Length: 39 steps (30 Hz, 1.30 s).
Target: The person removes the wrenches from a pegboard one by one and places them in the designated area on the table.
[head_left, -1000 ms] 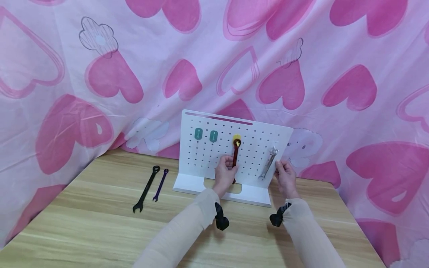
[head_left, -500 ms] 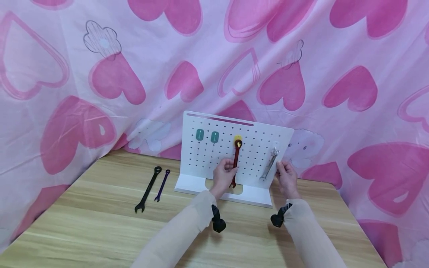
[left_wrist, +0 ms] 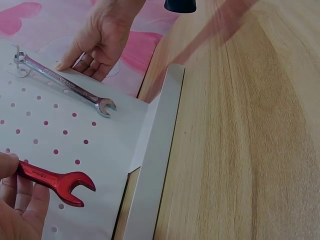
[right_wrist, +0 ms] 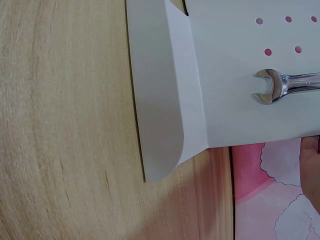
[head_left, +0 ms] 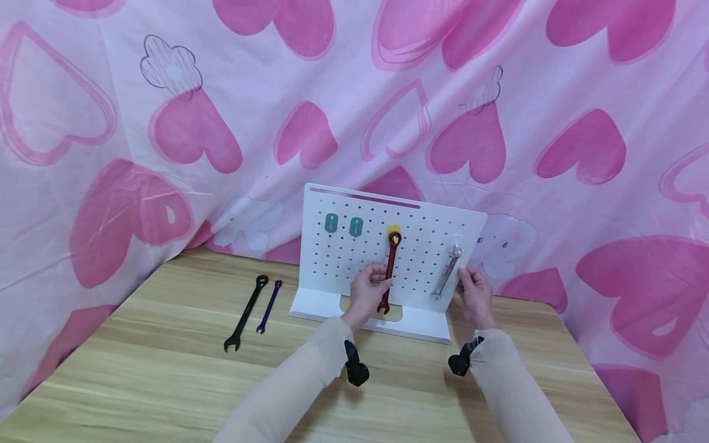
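My left hand pinches the shaft of a red combination wrench. The wrench's ring end is at a yellow hook on a white pegboard; its open end points down, a glossy red fork in the left wrist view. My right hand grips the board's right edge between thumb and fingers. Beside that hand a silver combination wrench hangs at a slant from a clear hook. In the right wrist view only the open end of the silver wrench shows, and the hand is mostly cut off.
A large black wrench and a smaller purple wrench lie on the wooden table, left of the board. Two green hooks sit bare at the board's upper left. A pink heart-patterned cloth hangs behind.
My left hand has shifted a little left and down, and the red wrench's lower end has swung slightly left with it. The right hand stays on the board's edge.
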Available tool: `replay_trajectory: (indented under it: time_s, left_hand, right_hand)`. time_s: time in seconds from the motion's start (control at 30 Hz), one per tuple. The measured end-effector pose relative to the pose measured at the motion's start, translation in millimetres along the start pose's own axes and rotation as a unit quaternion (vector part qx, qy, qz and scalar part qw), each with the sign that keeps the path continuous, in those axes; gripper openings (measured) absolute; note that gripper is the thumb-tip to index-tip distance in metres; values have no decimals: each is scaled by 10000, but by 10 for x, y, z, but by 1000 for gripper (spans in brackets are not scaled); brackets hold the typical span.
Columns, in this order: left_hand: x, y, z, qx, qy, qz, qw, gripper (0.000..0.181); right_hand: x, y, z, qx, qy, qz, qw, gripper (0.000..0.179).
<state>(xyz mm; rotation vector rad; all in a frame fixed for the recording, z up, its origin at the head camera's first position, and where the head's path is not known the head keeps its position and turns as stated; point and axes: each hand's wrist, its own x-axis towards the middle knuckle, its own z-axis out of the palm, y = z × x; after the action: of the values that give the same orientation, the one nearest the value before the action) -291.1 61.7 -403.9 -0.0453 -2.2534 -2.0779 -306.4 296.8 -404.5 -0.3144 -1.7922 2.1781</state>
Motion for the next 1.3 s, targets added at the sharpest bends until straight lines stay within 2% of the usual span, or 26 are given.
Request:
replay_trajectory:
  time_s: [0.47, 0.73, 1.3]
  left_hand:
    - [-26, 2, -54, -108, -150, -164, 9997, 17]
    - [-29, -7, -68, -189, -231, -159, 9994, 18]
    - [-55, 7, -123, -296, -390, -418, 9979, 21]
  right_hand:
    - [7, 0, 10, 90, 52, 12, 9999, 18]
    - [15, -12, 14, 198, 100, 77, 9997, 20]
    - [-7, -16, 15, 82, 51, 53, 9999, 19]
